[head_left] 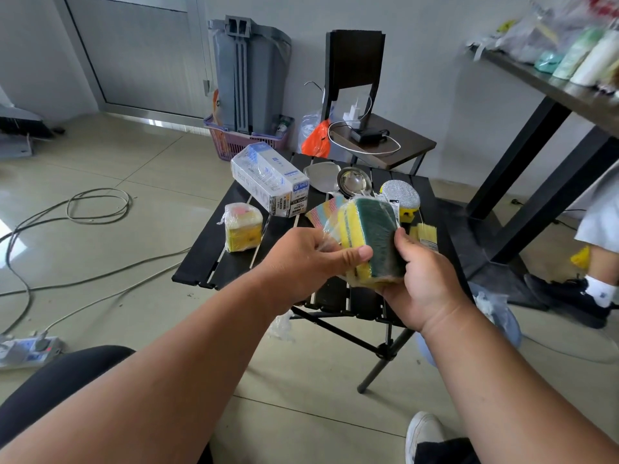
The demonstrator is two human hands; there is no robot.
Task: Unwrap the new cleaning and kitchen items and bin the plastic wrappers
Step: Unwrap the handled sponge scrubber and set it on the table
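Judging from how things lay, the task was only partly done. Nearest, at six o'clock of the folding slatted table (214,262), a pack of green-and-yellow scouring sponges (370,237) was held above the near edge. It was gripped from the right side by the right hand (423,279), with the thumb against the green face. The clear plastic wrapper (330,226), loosened on the left side but not yet off, was pinched by the left hand (310,262).

Below the table, crumpled clear plastic (281,326) was seen on the floor at six o'clock, and more (489,304) at four o'clock. No bin could be made out with certainty.

Further out, a wrapped block of yellow sponges (243,227) lay at nine o'clock, and a film-wrapped bundle of boxes (268,179) at eleven o'clock; both appeared unopened.

At twelve to one o'clock lay a metal sink strainer (353,182) and a silver scouring pad (400,194); whether these were wrapped could not be told. A bristle brush (425,234) lay at three o'clock. Several items, it seemed, remained.
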